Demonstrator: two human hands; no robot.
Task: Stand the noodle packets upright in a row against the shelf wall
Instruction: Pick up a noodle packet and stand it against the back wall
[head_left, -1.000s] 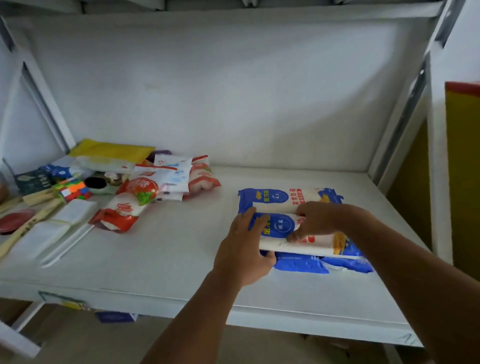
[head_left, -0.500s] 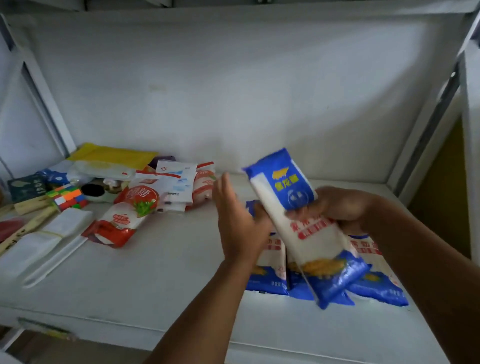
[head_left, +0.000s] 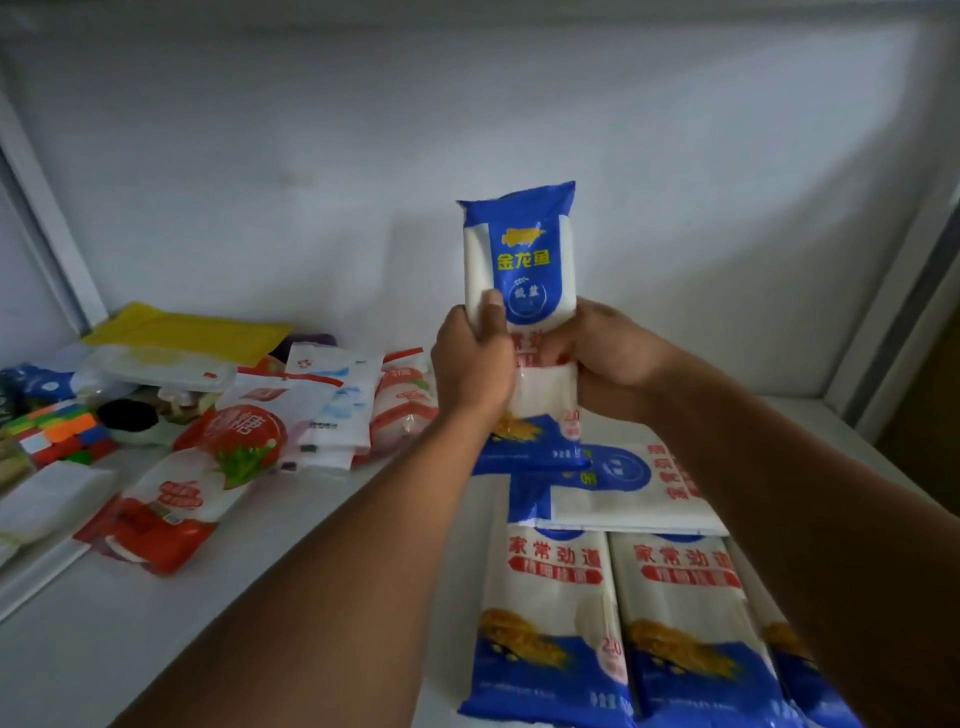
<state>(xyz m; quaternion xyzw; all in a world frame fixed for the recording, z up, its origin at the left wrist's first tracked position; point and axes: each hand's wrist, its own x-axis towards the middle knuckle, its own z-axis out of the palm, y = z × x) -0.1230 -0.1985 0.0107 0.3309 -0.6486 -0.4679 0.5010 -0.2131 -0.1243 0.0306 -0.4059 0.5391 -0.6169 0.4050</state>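
Both hands clasp one blue-and-white noodle packet (head_left: 521, 270) around its middle, the left hand (head_left: 472, 364) wrapped on its left edge with the thumb across the front, the right hand (head_left: 605, 353) closed on its right edge. The packet stands upright, its top in front of the shelf wall (head_left: 675, 182); whether its lower end touches the shelf cannot be told. Below the grip more noodle packets (head_left: 613, 613) lie flat. Left of the grip lies a red-and-white pouch (head_left: 208, 467).
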